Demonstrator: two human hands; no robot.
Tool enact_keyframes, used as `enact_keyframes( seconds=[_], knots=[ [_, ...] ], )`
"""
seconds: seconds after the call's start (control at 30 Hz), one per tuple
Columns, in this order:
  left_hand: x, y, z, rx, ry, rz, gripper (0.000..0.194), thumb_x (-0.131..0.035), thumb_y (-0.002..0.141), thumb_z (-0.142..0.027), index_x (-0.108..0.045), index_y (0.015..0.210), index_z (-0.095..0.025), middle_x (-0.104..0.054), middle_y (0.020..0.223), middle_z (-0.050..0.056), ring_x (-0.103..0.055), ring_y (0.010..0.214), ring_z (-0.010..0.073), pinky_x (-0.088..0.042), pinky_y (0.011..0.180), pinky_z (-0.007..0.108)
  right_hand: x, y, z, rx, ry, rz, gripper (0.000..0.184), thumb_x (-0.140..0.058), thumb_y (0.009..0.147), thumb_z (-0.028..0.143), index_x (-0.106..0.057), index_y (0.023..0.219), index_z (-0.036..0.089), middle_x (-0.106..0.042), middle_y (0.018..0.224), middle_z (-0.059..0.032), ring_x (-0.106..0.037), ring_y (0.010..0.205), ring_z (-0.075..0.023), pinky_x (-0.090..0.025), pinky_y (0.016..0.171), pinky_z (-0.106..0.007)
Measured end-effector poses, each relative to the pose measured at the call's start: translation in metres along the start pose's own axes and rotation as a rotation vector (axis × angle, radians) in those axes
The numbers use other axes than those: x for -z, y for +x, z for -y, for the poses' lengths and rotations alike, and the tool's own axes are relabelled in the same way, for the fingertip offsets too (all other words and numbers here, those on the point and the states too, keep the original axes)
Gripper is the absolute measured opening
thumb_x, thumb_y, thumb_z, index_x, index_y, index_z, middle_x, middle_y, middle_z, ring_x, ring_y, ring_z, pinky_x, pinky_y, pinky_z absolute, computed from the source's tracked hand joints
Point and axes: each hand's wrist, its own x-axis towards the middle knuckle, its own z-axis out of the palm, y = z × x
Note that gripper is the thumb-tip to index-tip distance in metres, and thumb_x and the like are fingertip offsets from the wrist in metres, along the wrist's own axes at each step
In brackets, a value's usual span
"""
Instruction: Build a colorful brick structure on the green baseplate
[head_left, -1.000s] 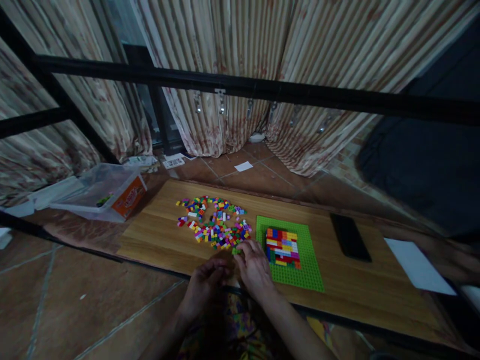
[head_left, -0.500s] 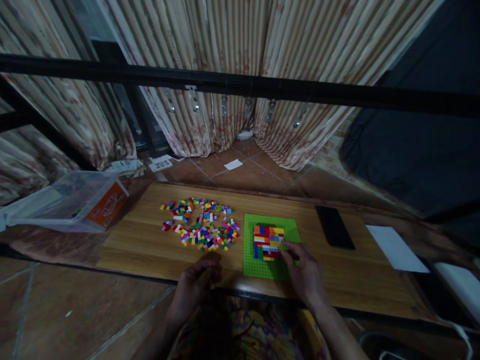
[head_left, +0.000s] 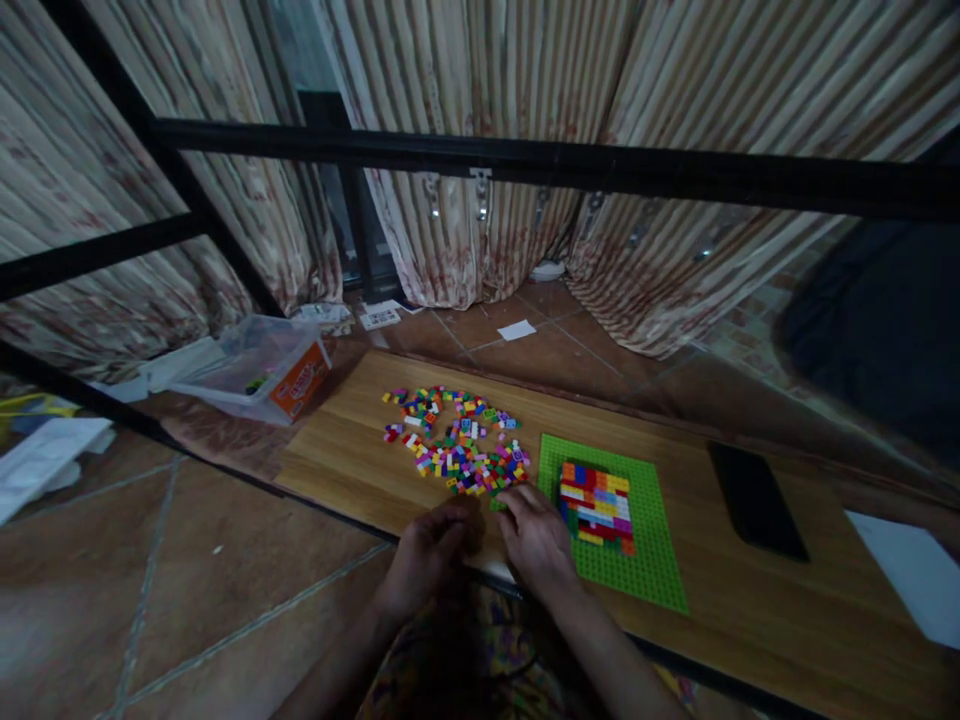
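Observation:
A heap of small coloured bricks (head_left: 461, 445) lies on a low wooden board (head_left: 360, 460). To its right sits a green baseplate (head_left: 652, 540) carrying a block of stacked multicoloured bricks (head_left: 596, 505). My right hand (head_left: 536, 535) rests knuckles up at the near edge of the heap, its fingertips bunched by a small green brick (head_left: 495, 505). My left hand (head_left: 431, 555) lies just to its left at the board's front edge, fingers curled in; whatever is inside them is hidden.
A black phone (head_left: 757, 495) lies on the board right of the baseplate, with white paper (head_left: 911, 575) further right. A clear plastic tub with an orange label (head_left: 266, 370) stands on the tiled floor at the left. A black metal frame (head_left: 525, 160) and curtains stand behind.
My right hand has left the brick block on the baseplate and come back left to the near edge of the heap. The left hand stays curled at the board's front edge.

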Motion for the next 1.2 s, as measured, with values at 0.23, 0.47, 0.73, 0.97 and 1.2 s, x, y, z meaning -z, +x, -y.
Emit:
enact_keyframes(
  seconds=[0.23, 0.47, 0.73, 0.97, 1.2],
  knots=[
    [0.028, 0.008, -0.013, -0.132, 0.306, -0.163, 0.027, -0.053, 0.082, -0.033, -0.065, 0.101, -0.017, -0.070, 0.079, 0.003, -0.063, 0.066, 0.0169, -0.048, 0.062, 0.026, -0.004, 0.015, 0.007, 0.005, -0.052, -0.069, 0.022, -0.049, 0.086, 0.019, -0.065, 0.101, 0.025, -0.060, 0.103, -0.0054, -0.056, 0.096, -0.0223, -0.046, 0.086, -0.036],
    [0.025, 0.011, -0.021, -0.223, 0.483, -0.178, 0.024, -0.054, 0.080, -0.023, -0.068, 0.099, -0.021, -0.072, 0.096, 0.003, -0.065, 0.090, 0.0202, -0.048, 0.084, 0.029, -0.015, 0.021, 0.019, 0.018, -0.113, -0.023, 0.017, -0.052, 0.087, 0.021, -0.066, 0.097, 0.022, -0.061, 0.097, -0.0071, -0.054, 0.094, -0.0243, -0.045, 0.086, -0.038],
    [0.030, 0.015, -0.006, -0.237, 0.525, -0.174, 0.027, -0.051, 0.082, -0.028, -0.065, 0.103, -0.019, -0.072, 0.100, 0.004, -0.066, 0.093, 0.0194, -0.050, 0.086, 0.029, -0.010, 0.023, 0.023, 0.027, -0.042, -0.037, 0.015, -0.049, 0.092, 0.021, -0.064, 0.088, 0.022, -0.062, 0.090, -0.0040, -0.055, 0.089, -0.0202, -0.044, 0.083, -0.033],
    [0.035, 0.017, -0.004, -0.235, 0.602, -0.170, 0.030, -0.050, 0.083, -0.036, -0.065, 0.104, -0.020, -0.072, 0.101, 0.003, -0.067, 0.093, 0.0198, -0.052, 0.084, 0.029, 0.030, -0.005, 0.001, -0.100, 0.210, -0.166, 0.017, -0.045, 0.093, 0.024, -0.062, 0.091, 0.023, -0.064, 0.093, -0.0026, -0.061, 0.086, -0.0152, -0.047, 0.078, -0.026],
    [0.035, 0.021, -0.001, -0.226, 0.657, -0.225, 0.034, -0.051, 0.080, -0.042, -0.066, 0.103, -0.021, -0.072, 0.103, 0.004, -0.068, 0.093, 0.0217, -0.054, 0.081, 0.030, 0.075, -0.038, -0.078, -0.280, 0.051, -0.321, 0.024, -0.044, 0.091, 0.031, -0.065, 0.095, 0.020, -0.068, 0.096, -0.0077, -0.063, 0.089, -0.0209, -0.049, 0.082, -0.035]
  ],
)
